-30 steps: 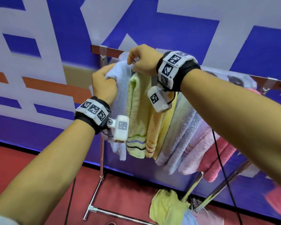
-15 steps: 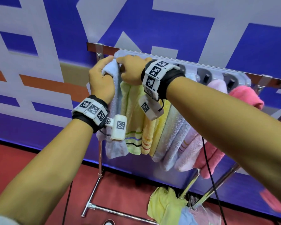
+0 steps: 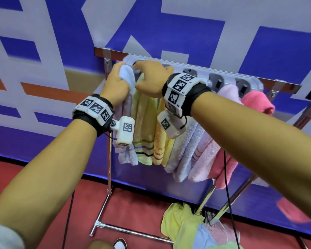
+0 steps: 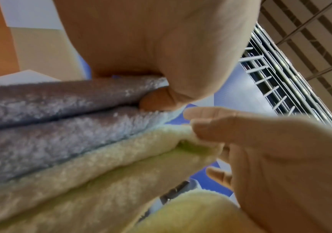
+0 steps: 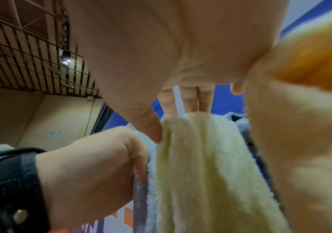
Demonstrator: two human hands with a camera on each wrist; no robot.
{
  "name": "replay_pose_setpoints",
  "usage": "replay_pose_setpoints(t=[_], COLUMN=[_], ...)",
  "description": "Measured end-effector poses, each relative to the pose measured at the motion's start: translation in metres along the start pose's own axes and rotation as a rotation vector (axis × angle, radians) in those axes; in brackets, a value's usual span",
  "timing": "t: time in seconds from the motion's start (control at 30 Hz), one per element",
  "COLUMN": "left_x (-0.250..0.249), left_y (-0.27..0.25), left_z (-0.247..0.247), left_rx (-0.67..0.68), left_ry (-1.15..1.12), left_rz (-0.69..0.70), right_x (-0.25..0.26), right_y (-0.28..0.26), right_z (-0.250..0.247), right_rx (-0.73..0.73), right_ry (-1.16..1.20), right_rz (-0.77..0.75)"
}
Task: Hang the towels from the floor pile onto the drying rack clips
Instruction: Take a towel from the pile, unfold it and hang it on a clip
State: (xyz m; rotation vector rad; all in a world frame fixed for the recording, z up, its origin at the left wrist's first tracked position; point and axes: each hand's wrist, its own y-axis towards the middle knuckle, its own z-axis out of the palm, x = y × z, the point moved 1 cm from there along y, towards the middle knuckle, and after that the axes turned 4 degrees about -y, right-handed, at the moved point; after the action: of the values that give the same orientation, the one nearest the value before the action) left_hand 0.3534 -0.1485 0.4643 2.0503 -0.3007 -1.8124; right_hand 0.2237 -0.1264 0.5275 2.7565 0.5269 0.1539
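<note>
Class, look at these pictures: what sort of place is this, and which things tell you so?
Probably a large indoor hall set up for a recording, not a home: a printed banner wall, a red floor, and a high slatted ceiling.

Towels (image 3: 169, 141) hang side by side under the rack (image 3: 196, 69), pile (image 3: 183, 229) below.

1. The right hand (image 3: 149, 78) covers the clip above the green towel (image 3: 144, 126); its fingertips are out of sight.
2. The left hand (image 3: 116, 87) hides the top of the blue towel (image 3: 127, 76).
3. The floor pile (image 3: 185, 229) is cut off by the bottom edge.
4. Both wrist views are blurred up close.
</note>
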Motion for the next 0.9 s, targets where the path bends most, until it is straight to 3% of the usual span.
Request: replay_pose_setpoints(t=[0.13, 0.3, 0.5, 0.63, 0.9], left_x=[-0.013, -0.047, -0.087, -0.089, -0.089], left_y=[-0.01, -0.032, -0.063, -0.086, -0.132], left_z=[-0.001, 0.02, 0.074, 0.113, 0.182], left_rx=[-0.108, -0.193, -0.056, 0.175, 0.356], left_ry=[0.082, 0.291, 0.502, 0.569, 0.896], left_rz=[-0.025, 0.137, 0.23, 0.237, 0.273], right_x=[-0.013, -0.039, -0.08, -0.116, -0.177], right_y=[-0.023, -0.056, -0.108, -0.144, -0.219], right_z=[-0.009, -0.027, -0.057, -0.071, -0.081], right_rx=[0.016, -0.012, 0.011, 0.028, 0.091], right_ry=[0.047, -0.012, -0.07, -0.109, -0.156], right_rz=[-0.013, 0.036, 0.104, 0.162, 0.236])
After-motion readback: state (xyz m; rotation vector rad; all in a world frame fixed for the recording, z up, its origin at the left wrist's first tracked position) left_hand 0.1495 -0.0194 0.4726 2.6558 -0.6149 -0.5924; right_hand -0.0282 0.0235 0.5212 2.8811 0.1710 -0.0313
